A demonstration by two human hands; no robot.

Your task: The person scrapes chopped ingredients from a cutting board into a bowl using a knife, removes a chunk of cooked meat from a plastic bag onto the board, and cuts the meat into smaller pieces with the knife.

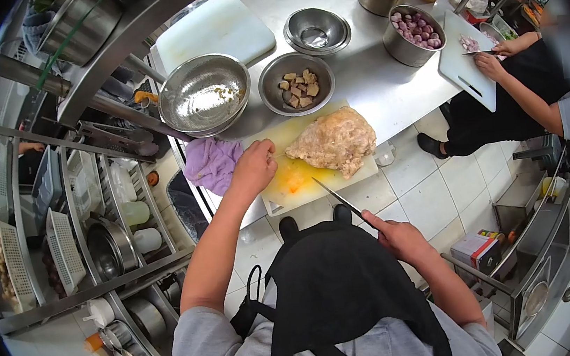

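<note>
A large pale lump of meat [332,141] lies on the cutting board [281,202], which shows yellow-orange stains left of the meat. My right hand [400,236] is wrapped round the handle of a knife [344,201], its blade pointing up and left toward the board's front edge. Over the board's left side is my left hand [256,169], fingers curled together; whether anything small is in them I cannot make out. A purple cloth [213,164] sits just left of that hand. Behind the board, a metal bowl [273,102] holds several brown chunks [299,90].
A perforated metal bowl [203,92], stacked bowls [316,31] and a white board [214,31] stand farther back. At right are a pot of purple onions [413,35] and a co-worker cutting on a white board [464,72]. A metal shelf rail [98,48] crosses the upper left.
</note>
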